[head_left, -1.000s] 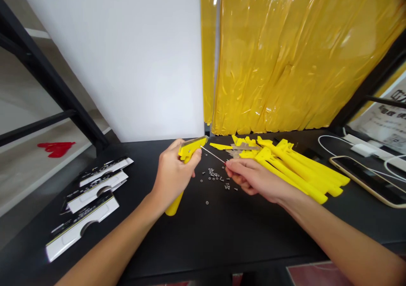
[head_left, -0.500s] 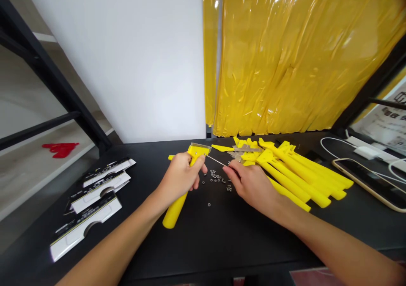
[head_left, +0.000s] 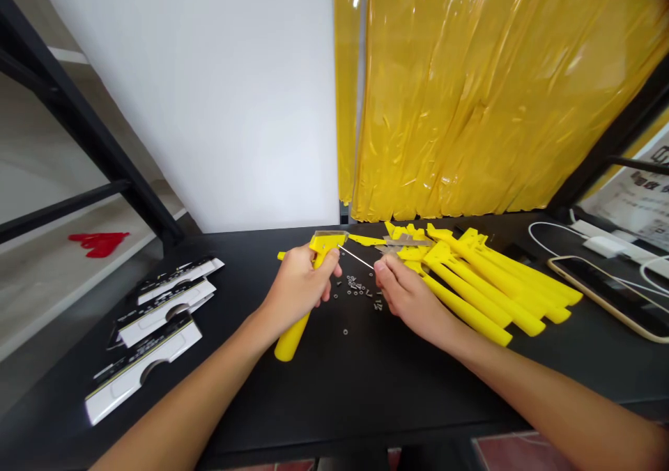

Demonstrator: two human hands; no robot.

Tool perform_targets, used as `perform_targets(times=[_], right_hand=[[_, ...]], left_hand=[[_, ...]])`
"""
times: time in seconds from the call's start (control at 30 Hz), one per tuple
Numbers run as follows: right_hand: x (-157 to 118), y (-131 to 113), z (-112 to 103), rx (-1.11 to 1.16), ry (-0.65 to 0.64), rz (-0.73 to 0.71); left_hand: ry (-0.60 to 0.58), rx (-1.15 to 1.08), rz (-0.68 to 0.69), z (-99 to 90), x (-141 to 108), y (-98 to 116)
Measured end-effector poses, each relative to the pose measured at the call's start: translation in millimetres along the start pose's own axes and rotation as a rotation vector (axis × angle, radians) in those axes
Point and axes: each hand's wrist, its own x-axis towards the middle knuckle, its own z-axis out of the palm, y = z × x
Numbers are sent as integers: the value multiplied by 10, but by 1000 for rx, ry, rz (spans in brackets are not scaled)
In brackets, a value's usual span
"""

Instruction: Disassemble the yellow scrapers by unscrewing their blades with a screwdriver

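Observation:
My left hand [head_left: 304, 276] is closed around the neck of a yellow scraper [head_left: 293, 338], whose handle slants down towards me. Its flat head, with a thin clear or metal plate along the top edge, sticks out above my thumb. In my right hand [head_left: 408, 290] is a thin-shafted screwdriver [head_left: 357, 256]; the fingers hide its grip. The shaft's tip touches or nearly touches the scraper head beside my left thumb. Small nuts and screws [head_left: 358, 287] lie loose on the black table [head_left: 334, 401] between my hands, and a single nut [head_left: 345, 331] lies closer to me.
More yellow scraper handles [head_left: 486, 286] are piled at right, with metal blades [head_left: 405, 242] and small yellow pieces behind. A phone [head_left: 611, 297] and white cables lie farther right. White-and-black cartons [head_left: 143, 370] sit at left. A white panel [head_left: 235, 109] and yellow plastic sheeting [head_left: 486, 95] stand behind.
My right hand has rolled and closed more around the driver, and the scraper's lower end has swung slightly up and right. The left hand keeps its grip.

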Motion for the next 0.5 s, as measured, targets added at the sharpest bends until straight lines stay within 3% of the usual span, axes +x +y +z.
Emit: perform_targets(times=[0.2,0.37,0.5], right_hand=[[13,-43,-69,-205,107,-120],[-10,-94,-81,-13,125,-114],[-2,-101,-66,122,194,-206]], left_hand=[[-17,37,-41,-3,5,-20],[-7,41,-38,9,3,-20],[-1,39,-22,24,8,-27]])
